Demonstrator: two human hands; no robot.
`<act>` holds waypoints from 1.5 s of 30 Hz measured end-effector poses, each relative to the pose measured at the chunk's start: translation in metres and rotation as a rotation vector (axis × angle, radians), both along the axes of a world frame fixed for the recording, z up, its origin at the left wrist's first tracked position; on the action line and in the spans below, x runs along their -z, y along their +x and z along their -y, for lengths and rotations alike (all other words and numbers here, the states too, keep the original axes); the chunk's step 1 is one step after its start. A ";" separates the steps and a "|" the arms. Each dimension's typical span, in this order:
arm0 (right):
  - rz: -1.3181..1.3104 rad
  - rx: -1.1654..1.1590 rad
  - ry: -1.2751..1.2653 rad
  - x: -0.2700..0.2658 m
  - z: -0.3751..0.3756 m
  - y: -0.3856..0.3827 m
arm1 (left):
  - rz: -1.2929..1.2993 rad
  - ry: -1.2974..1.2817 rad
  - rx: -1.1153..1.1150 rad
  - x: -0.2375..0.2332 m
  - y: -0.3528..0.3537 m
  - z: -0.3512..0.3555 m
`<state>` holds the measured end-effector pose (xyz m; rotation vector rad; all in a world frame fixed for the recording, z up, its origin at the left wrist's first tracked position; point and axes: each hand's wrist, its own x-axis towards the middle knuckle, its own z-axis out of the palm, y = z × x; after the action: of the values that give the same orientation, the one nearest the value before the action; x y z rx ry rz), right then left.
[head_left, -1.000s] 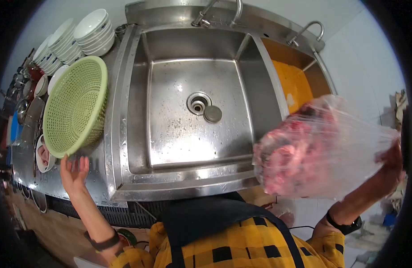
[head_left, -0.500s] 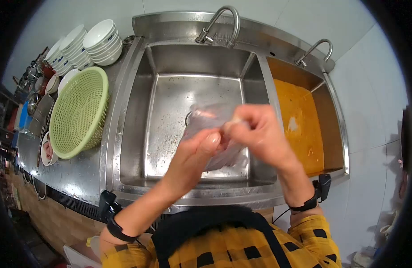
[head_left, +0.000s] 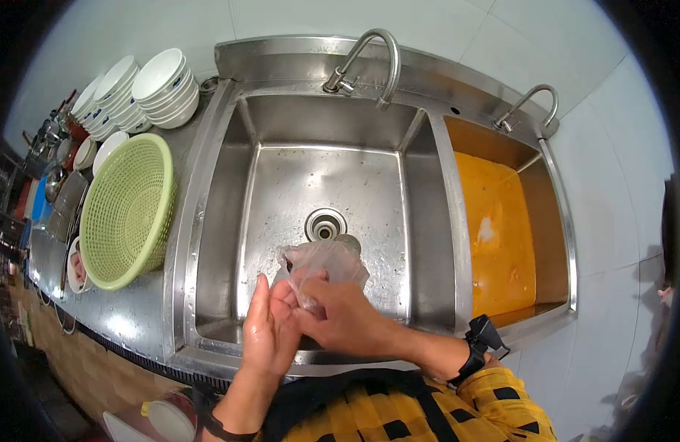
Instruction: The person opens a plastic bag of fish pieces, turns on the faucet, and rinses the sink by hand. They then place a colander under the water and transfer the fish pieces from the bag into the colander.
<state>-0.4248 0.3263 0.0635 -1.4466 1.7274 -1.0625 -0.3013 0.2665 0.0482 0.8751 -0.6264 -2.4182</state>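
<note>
A clear plastic bag (head_left: 331,259) hangs over the near part of the steel sink (head_left: 369,177), overlapping the area just below the round drain (head_left: 325,224). Something pinkish shows through its film. My right hand (head_left: 347,318) is closed around the gathered part of the bag, its fingers partly hidden behind the plastic. My left hand (head_left: 270,328) looks wet and lies palm up with fingers stretched out, right beside the bag and my right hand.
Left of the sink stands a green mesh basket (head_left: 126,214), with stacked white bowls (head_left: 163,92) behind it and a small dish of meat (head_left: 76,267) beside it. A second basin (head_left: 502,228) holds orange liquid. Two curved faucets (head_left: 390,70) rise at the back.
Both hands and the bag have come down toward the sink's near edge, uncovering the drain. My left hand has let go of the bag and turned palm up.
</note>
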 end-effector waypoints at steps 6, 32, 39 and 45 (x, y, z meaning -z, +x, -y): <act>0.013 -0.135 0.102 0.008 -0.024 -0.026 | -0.150 0.081 0.066 0.004 0.004 -0.009; -0.048 0.485 0.152 0.268 0.057 -0.186 | -0.109 -0.188 0.049 -0.031 0.030 0.017; 0.545 0.779 -0.278 0.111 0.140 -0.330 | 0.187 -0.242 -0.028 -0.027 0.018 0.004; 0.900 0.947 -0.258 0.116 0.169 -0.397 | -0.030 -0.101 0.024 -0.021 0.017 0.005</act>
<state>-0.8221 0.1574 -0.0522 -0.0367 1.5446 -2.0532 -0.2845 0.2620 0.0695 0.7932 -0.7452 -2.3936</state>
